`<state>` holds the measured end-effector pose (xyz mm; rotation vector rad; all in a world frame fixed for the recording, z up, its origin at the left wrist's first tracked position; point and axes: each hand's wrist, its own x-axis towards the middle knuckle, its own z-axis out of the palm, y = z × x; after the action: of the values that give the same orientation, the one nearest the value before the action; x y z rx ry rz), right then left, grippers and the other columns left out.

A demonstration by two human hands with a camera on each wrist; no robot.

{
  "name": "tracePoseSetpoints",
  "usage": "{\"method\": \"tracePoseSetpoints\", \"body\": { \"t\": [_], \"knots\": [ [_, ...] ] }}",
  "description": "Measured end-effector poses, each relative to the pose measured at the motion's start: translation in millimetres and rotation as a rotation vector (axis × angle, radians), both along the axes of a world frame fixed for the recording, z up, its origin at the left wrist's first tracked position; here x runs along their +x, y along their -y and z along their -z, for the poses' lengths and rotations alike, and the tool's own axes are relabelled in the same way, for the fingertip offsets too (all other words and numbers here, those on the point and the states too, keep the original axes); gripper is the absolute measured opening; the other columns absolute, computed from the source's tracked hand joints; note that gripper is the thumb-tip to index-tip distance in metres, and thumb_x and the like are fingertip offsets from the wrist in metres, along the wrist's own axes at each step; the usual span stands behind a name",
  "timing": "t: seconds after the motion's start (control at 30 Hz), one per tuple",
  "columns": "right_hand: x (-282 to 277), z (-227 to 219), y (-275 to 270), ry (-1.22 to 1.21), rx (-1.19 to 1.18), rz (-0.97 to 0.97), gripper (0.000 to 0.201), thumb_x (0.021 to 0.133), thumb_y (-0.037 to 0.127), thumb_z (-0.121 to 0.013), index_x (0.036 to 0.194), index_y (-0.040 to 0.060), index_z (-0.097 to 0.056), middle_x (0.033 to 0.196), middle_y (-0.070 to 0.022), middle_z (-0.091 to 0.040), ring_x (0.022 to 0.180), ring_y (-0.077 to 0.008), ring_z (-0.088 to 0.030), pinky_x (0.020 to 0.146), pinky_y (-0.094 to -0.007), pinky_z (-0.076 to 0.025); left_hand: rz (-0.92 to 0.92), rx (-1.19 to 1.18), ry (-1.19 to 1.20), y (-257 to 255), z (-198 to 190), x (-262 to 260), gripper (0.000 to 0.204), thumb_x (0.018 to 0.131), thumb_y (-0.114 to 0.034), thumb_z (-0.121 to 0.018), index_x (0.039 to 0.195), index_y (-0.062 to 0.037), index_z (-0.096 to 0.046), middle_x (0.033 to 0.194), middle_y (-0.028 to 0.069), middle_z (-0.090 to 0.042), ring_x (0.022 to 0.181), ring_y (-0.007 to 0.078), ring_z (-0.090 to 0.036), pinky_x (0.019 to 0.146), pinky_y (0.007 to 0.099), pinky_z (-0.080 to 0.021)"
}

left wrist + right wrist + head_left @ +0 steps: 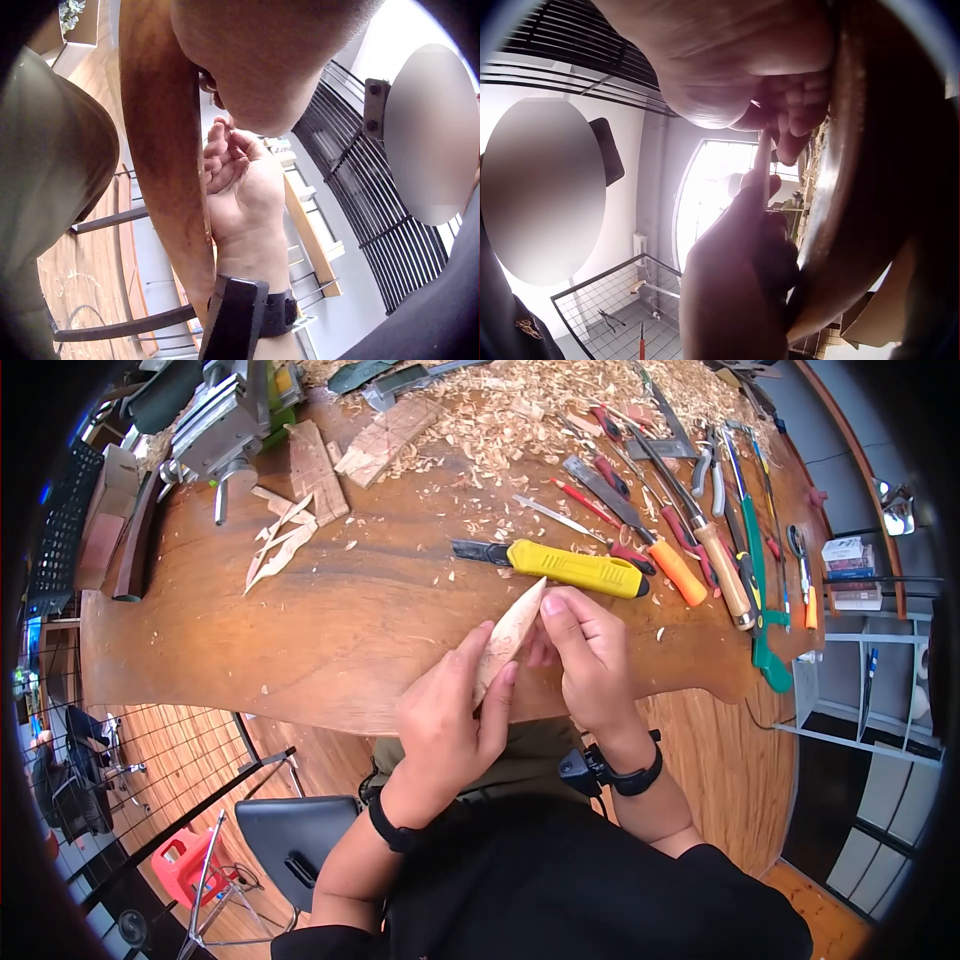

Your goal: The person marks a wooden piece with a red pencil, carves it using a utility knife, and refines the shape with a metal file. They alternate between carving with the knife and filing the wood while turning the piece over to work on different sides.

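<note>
As left grip (447,698) and right grip (594,657) hold pointed wood (513,628) | book spines (852,574) — illegible

And there's the left hand (255,67), looming large up top! Just below, the right hand (244,191) shows its palm, fingers bent, black strap (281,313) round the wrist; the brown wooden tabletop (157,135) sweeps alongside, olive trousers (56,157) beyond.

Matt wooden piece (509,634), glossy wooden tabletop (240,635)
</note>
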<state>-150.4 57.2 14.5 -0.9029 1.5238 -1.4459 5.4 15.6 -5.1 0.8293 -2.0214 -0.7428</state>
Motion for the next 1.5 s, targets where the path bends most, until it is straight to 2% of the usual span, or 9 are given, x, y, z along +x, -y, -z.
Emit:
{"method": "tracePoseSetpoints", "body": {
  "t": [0.17,0.37,0.67,1.0,1.07,1.1,1.2,1.33,1.5],
  "knots": [
    [1.7,4.2,-2.1,0.028,-0.041,0.027,0.027,0.107,0.022,-0.053,0.103,-0.0008,-0.067,0.081,-0.0039,-0.07,0.069,-0.006,-0.062,0.061,-0.0234,-0.05,0.001,0.012,0.033,-0.6,0.3,-1.1,0.04,0.088,-0.007,-0.075,0.125,0.0042,-0.063,0.081,0.0158,-0.067,0.066,0.0282,-0.067,0.059,0.0363,-0.052],
    [-2.4,3.4,-0.3,-0.06,0.002,0.05,0.042,0.109,0.031,-0.051,0.087,-0.0004,-0.067,0.064,-0.0057,-0.065,0.057,-0.0105,-0.062,0.054,-0.0272,-0.048,0.027,0.025,0.117,-2.1,-5.9,-1.3,0.041,0.087,-0.007,-0.075,0.125,0.0043,-0.064,0.08,0.0151,-0.067,0.062,0.0272,-0.065,0.058,0.0356,-0.05],
    [-1.3,14.4,-2.1,-0.126,-0.058,0.036,0.034,0.107,0.028,-0.054,0.09,-0.0001,-0.066,0.066,-0.0069,-0.066,0.057,-0.0127,-0.063,0.054,-0.0301,-0.048,0.001,-0.022,0.108,-3.1,-4.0,-3.1,0.041,0.087,-0.007,-0.076,0.125,0.0051,-0.065,0.086,0.0165,-0.07,0.059,0.0248,-0.062,0.056,0.0343,-0.049],
    [-1.9,9.8,-4.0,-0.101,-0.096,0.048,0.024,0.104,0.018,-0.054,0.091,-0.0001,-0.063,0.068,-0.016,-0.064,0.06,-0.0235,-0.067,0.055,-0.0345,-0.046,-0.016,-0.082,0.137,-2.3,-1.1,-1.5,0.05,0.084,-0.004,-0.077,0.133,-0.0004,-0.065,0.068,0.0084,-0.054,0.054,0.0222,-0.053,0.051,0.0349,-0.044],
    [-2.7,14.1,-6.0,-0.221,-0.091,0.041,0.025,0.104,0.019,-0.054,0.091,0.0001,-0.063,0.064,-0.0131,-0.06,0.057,-0.0171,-0.062,0.054,-0.0339,-0.045,-0.002,-0.096,0.134,-0.4,-4.3,-0.7,0.051,0.084,-0.004,-0.078,0.133,-0.0009,-0.065,0.068,0.0079,-0.054,0.054,0.0218,-0.053,0.052,0.0345,-0.044],
    [-0.9,13.5,-6.1,-0.184,-0.09,0.06,0.026,0.104,0.021,-0.055,0.093,0.0004,-0.065,0.061,-0.0097,-0.056,0.057,-0.0073,-0.056,0.053,-0.0321,-0.043,0.002,-0.163,0.203,0.9,-9.2,2.2,0.052,0.083,-0.003,-0.078,0.134,-0.0014,-0.066,0.069,0.0073,-0.054,0.055,0.0212,-0.053,0.052,0.0341,-0.045],
    [-7.0,3.7,-13.2,-0.114,0.031,-0.016,0.026,0.104,0.022,-0.056,0.093,0.0003,-0.066,0.06,-0.0059,-0.057,0.058,-0.0048,-0.055,0.052,-0.0308,-0.041,0.033,-0.28,0.311,10.2,-25.3,8.4,0.055,0.081,-0.002,-0.079,0.134,-0.003,-0.067,0.07,0.0057,-0.056,0.056,0.0201,-0.054,0.053,0.0329,-0.046],
    [-6.3,-10.3,-4.8,0.279,-0.026,0.038,0.025,0.102,0.02,-0.06,0.095,-0.0023,-0.069,0.073,-0.0023,-0.068,0.059,-0.0041,-0.057,0.053,-0.0225,-0.046,0.169,-0.303,0.286,31.2,-36.8,8.4,0.054,0.08,-0.003,-0.08,0.133,-0.0026,-0.067,0.071,0.0048,-0.056,0.056,0.0188,-0.054,0.052,0.0319,-0.045],
    [-11.8,-23.3,10.3,0.22,-0.01,0.044,0.023,0.1,0.016,-0.058,0.098,-0.0042,-0.069,0.08,-0.0063,-0.071,0.061,-0.0054,-0.059,0.054,-0.021,-0.048,0.234,-0.278,0.289,51.8,-45.5,4.6,0.057,0.08,-0.003,-0.08,0.135,-0.0013,-0.065,0.068,0.0045,-0.052,0.053,0.0189,-0.052,0.049,0.0325,-0.043]
  ]
}}
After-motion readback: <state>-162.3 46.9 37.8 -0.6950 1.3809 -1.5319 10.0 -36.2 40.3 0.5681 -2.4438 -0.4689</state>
